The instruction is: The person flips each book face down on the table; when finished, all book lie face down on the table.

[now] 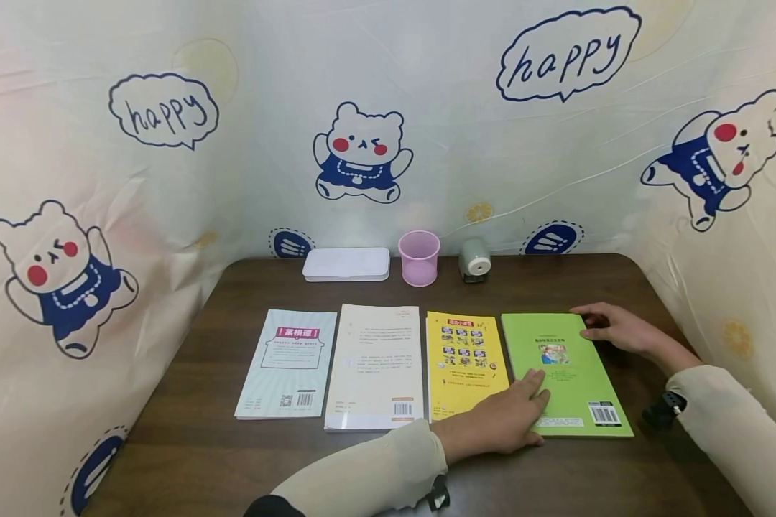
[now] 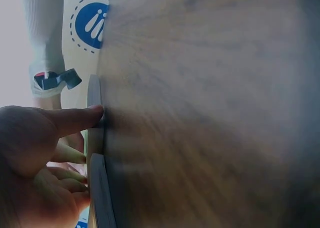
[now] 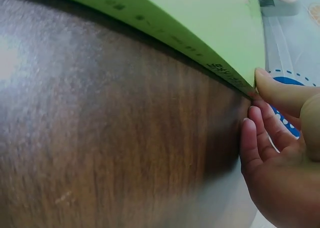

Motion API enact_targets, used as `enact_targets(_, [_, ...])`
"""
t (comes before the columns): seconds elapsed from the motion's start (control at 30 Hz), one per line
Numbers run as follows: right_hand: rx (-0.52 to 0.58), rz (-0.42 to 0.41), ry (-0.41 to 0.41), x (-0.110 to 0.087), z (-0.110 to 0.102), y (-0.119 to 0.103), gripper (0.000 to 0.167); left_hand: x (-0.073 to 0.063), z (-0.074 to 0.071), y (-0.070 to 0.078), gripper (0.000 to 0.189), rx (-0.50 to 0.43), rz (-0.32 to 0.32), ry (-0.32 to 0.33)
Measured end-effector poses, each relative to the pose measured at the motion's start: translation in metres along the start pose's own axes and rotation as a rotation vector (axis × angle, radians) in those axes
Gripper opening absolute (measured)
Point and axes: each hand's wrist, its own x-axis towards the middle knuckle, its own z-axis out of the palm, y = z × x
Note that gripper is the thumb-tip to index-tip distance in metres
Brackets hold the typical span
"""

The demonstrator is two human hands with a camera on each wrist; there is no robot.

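A green book (image 1: 562, 380) lies back cover up, rightmost in a row of four-sided paper books on the table. My left hand (image 1: 507, 413) rests across its lower left part, fingers extended over the cover and the thumb at the near edge. The same left hand (image 2: 40, 158) shows in the left wrist view with its thumb straight along the book edges. At the book's far right corner, my right hand (image 1: 617, 327) pinches the corner. In the right wrist view, the thumb of the right hand (image 3: 280, 143) is on the cover side and a fingertip is at the spine's end.
Left of the green book lie a yellow book (image 1: 465, 359), a cream book (image 1: 375, 366) and a light blue book (image 1: 287, 366). Along the back of the brown table (image 1: 233, 459) stand a white case (image 1: 345, 264), a pink cup (image 1: 419, 258) and a grey-green pencil sharpener (image 1: 475, 260). A printed curtain (image 1: 252, 179) surrounds the table.
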Motion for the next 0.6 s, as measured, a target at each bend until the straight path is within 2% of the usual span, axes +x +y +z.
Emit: enact_targets(0.6, [0.016,0.032,-0.005,-0.0025,0.0003,-0.0038,0.055,0.0015,-0.0021,0.0001,0.074,0.005,-0.008,-0.013])
